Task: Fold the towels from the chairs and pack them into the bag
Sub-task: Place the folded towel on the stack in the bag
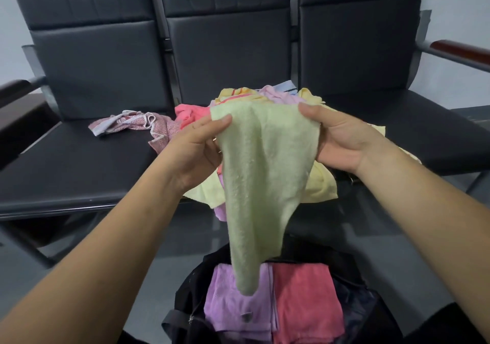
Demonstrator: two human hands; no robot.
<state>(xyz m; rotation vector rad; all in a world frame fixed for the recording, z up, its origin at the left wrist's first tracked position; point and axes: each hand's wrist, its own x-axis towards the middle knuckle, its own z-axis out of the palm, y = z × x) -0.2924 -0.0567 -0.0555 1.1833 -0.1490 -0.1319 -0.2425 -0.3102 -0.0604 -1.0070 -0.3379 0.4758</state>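
Your left hand and right hand each pinch a top corner of the green towel, which hangs above the bag.

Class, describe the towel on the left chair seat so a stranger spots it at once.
Start at the row of black chairs. On the left seat, beside the colourful heap, lies a crumpled towel. It alone is mottled dusty pink and white.

Towels on chairs, behind bag
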